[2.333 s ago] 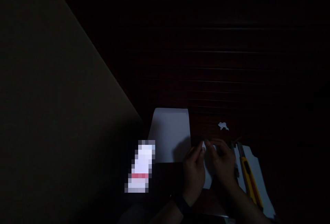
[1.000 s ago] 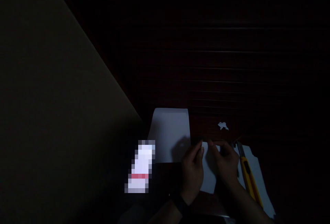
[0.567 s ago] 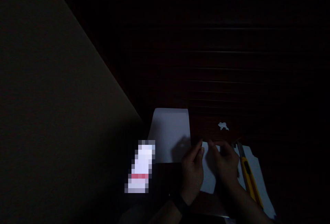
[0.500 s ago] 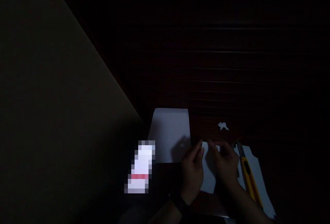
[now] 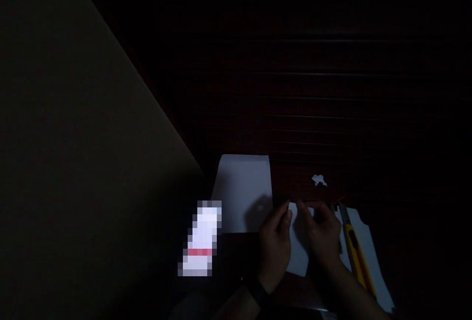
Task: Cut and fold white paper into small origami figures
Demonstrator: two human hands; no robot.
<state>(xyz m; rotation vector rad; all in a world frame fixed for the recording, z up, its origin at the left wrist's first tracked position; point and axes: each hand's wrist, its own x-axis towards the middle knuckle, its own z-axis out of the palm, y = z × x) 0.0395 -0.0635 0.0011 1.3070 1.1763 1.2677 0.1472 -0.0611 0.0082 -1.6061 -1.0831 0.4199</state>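
Note:
A small sheet of white paper [image 5: 298,253] is between my two hands in the head view. My left hand [image 5: 275,244] pinches its upper left edge with thumb and fingertips. On the other side, my right hand [image 5: 325,235] is closed at the top edge, thumb and index finger together on the paper. The exact grip is partly lost in the dark. Just right of my right hand, a yellow utility knife [image 5: 356,248] lies with its blade end pointing away from me, on top of more white paper [image 5: 374,261].
A larger white sheet [image 5: 243,182] lies to the left, with hand shadow on it. Beyond my hands sits a small folded paper scrap [image 5: 319,180]. A bright blurred-out screen [image 5: 202,236] glows at lower left. A wall [image 5: 92,138] slants along the left side.
My right thumb has shifted very slightly left along the top of the paper. Both hands keep their hold, and everything else stays put.

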